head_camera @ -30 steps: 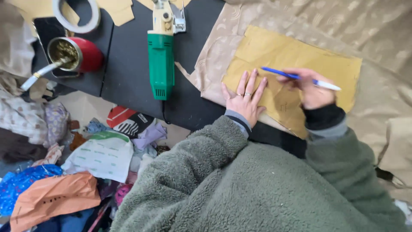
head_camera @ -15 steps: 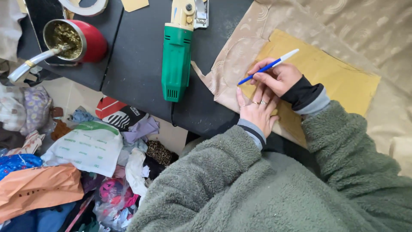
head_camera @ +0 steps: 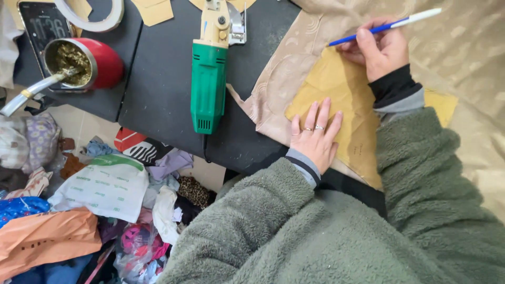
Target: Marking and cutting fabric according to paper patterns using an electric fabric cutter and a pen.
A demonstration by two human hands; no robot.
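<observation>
On the desk (head_camera: pixel 163 79): tracing step in hand
Left hand (head_camera: pixel 314 138): fingers spread flat, pinning tan pattern piece (head_camera: pixel 347 100) on fabric (head_camera: pixel 284 73)
Right hand (head_camera: pixel 380 48): fingers closed around blue pen (head_camera: pixel 384 25); next stroke likely needs steady pattern

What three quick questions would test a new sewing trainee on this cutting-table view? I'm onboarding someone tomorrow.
1. True or false: the left hand lies flat on the yellow paper pattern.
2. What does the right hand hold? A) scissors B) blue pen C) chalk
3. What lies under the pattern?

Key: 1 true; 2 B; 3 beige fabric, on the black table beside the green cutting machine.
</observation>
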